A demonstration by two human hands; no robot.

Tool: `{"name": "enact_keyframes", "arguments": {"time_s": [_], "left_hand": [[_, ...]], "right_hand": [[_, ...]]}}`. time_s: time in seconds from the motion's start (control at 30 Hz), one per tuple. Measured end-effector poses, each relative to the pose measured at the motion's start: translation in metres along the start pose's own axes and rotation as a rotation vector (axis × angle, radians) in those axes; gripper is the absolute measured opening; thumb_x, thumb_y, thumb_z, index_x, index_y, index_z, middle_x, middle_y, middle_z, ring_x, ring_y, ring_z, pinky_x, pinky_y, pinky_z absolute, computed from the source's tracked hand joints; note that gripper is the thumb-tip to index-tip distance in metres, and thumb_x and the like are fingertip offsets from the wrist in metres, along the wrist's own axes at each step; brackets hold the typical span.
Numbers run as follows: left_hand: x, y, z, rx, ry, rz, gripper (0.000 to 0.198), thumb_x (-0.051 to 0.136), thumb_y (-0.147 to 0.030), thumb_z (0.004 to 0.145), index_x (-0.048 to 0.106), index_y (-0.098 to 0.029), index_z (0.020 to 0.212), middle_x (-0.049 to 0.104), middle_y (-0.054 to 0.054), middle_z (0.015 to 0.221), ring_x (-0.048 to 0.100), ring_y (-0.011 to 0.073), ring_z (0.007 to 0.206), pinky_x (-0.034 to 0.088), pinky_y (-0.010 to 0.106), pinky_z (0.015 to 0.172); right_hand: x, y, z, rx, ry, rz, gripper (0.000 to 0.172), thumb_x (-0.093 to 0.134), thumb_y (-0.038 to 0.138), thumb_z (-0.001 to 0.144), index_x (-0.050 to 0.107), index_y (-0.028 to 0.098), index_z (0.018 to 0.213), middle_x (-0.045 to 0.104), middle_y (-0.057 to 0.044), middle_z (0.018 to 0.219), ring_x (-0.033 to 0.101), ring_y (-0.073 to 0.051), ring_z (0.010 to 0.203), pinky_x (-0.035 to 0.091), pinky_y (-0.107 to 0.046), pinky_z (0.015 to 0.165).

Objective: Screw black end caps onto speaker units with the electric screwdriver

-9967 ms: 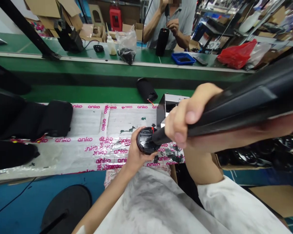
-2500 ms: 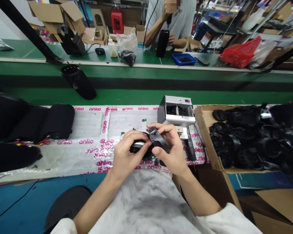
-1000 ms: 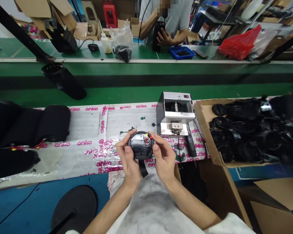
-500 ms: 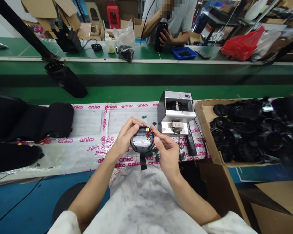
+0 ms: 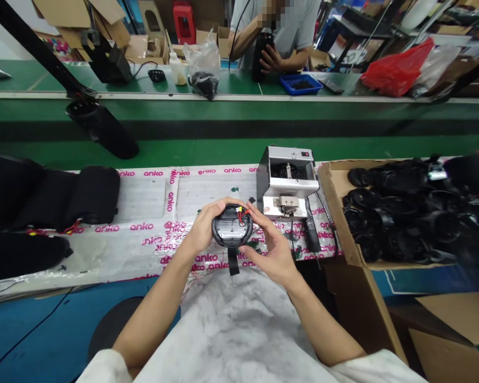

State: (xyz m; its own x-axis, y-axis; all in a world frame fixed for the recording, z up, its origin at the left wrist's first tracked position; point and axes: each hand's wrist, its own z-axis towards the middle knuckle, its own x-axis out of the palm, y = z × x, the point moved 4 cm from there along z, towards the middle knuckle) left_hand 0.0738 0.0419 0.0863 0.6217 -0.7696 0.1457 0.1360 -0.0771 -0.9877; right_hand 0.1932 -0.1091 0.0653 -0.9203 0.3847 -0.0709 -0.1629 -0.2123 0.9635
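Observation:
Between my two hands is a round black plastic housing (image 5: 232, 229), its inner side facing up, with red and black wires and a small yellow-and-white connector near its upper right. A black strap (image 5: 233, 261) hangs from its lower edge. My left hand (image 5: 204, 227) grips the left and far rim. On the right side, my right hand (image 5: 272, 246) has its fingers at the upper rim and its thumb at the lower rim, holding the housing too. Just right of my hands stands a silver-and-black machine (image 5: 289, 183) with a metal fixture at its front.
A cardboard box (image 5: 353, 254) of black round parts stands at the right. Black fabric-covered pieces (image 5: 93, 194) with wires lie at the left. Across the green bench, a person (image 5: 277, 53) holds a black cylinder. A black cylinder (image 5: 104, 127) hangs under an arm at upper left.
My right thumb has moved down from the right side of the housing to its lower rim, and that hand has spread wider. The housing stays in nearly the same place.

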Motion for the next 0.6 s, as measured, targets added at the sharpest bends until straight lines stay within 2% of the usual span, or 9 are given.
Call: {"name": "enact_keyframes", "arguments": {"time_s": [0.23, 0.43, 0.6], "left_hand": [[0.0, -0.002, 0.001, -0.033, 0.043, 0.026, 0.047, 0.053, -0.052, 0.103, 0.085, -0.018, 0.108, 0.084, 0.012, 0.116, 0.077, 0.0341, 0.111, 0.059, 0.044, 0.104], [-0.001, -0.006, 0.0, -0.023, 0.05, 0.046, 0.048, 0.052, -0.054, 0.106, 0.084, -0.019, 0.109, 0.083, 0.011, 0.118, 0.077, 0.0328, 0.114, 0.058, 0.044, 0.109], [-0.002, -0.01, -0.003, -0.012, 0.115, 0.095, 0.054, 0.053, -0.065, 0.106, 0.081, -0.019, 0.113, 0.081, 0.014, 0.125, 0.075, 0.0332, 0.118, 0.058, 0.044, 0.107]], "right_hand": [[-0.007, 0.0, 0.014, -0.051, -0.015, -0.043, 0.07, 0.101, 0.033, 0.076, 0.071, 0.034, 0.14, 0.066, -0.01, 0.157, 0.06, -0.029, 0.152, 0.04, -0.059, 0.133], [-0.009, 0.002, 0.017, 0.059, 0.06, 0.072, 0.067, 0.1, 0.028, 0.078, 0.067, 0.032, 0.137, 0.061, -0.01, 0.163, 0.052, -0.027, 0.159, 0.039, -0.054, 0.135], [-0.014, 0.003, 0.023, 0.035, 0.044, 0.047, 0.066, 0.104, 0.03, 0.071, 0.077, 0.031, 0.131, 0.071, -0.009, 0.152, 0.063, -0.029, 0.149, 0.044, -0.055, 0.132]]}}
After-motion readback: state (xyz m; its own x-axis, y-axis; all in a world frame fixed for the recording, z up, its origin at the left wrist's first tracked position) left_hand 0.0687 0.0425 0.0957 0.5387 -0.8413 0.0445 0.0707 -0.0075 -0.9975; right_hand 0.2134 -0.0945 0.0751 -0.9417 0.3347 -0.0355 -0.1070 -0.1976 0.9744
